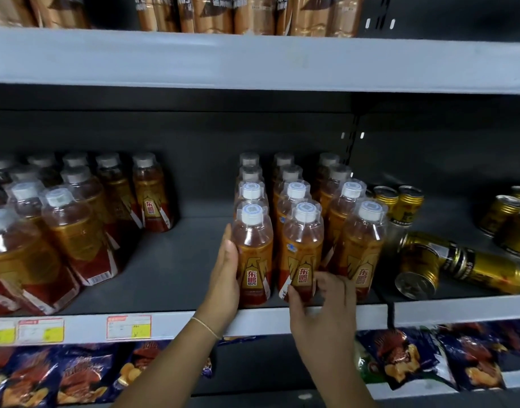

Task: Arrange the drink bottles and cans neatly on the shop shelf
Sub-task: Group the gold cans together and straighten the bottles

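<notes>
**Both hands on the front row of bottles**

We see the fingers (339,285) of the right hand (320,307) curled round the foot of the middle front bottle (302,254), with the thumb on its left side, so the bottle is pinched low on its label. The fingers (230,254) of the left hand (226,278) lie straight and together, flat against the left side of the left front bottle (252,260). We cannot tell where that thumb sits. A thin bracelet (207,326) circles the left wrist.

Both bottles stand upright at the front edge of the shelf (252,322), just beside each other. To their right stands the right front bottle (361,251). Behind these three, more capped bottles of the same amber drink run back in three rows.

Further right, two gold cans (417,260) lie on their sides near the shelf's front, touching. Upright cans (400,201) stand behind them, and another cluster of cans (512,225) stands at the far right.

To the left, across a bare stretch of shelf, a larger block of bottles (67,231) stands well apart from the hands. Price tags (128,326) are fixed on the shelf's front strip. Snack bags (76,375) lie on the level below, and tan bottles (223,13) line the upper shelf (252,60).
</notes>
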Demonstrator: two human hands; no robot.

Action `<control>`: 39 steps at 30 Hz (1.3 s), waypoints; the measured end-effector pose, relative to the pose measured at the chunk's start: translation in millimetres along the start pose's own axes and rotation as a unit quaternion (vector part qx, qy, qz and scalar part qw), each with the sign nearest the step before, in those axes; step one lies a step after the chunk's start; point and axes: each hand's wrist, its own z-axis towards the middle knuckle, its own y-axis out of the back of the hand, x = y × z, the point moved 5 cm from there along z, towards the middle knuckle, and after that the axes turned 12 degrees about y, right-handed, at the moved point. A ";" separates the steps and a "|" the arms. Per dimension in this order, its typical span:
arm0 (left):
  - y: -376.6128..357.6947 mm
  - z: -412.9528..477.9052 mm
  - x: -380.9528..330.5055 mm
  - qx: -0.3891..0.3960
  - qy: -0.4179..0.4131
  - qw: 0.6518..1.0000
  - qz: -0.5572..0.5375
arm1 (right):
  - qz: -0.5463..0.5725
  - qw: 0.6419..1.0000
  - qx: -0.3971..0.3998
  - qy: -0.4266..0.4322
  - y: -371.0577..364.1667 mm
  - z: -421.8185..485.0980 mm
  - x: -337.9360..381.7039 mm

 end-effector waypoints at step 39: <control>-7.6 -16.5 -10.4 -0.073 -0.081 0.986 0.128 | 0.025 0.970 0.221 -0.099 -24.7 6.6 -24.6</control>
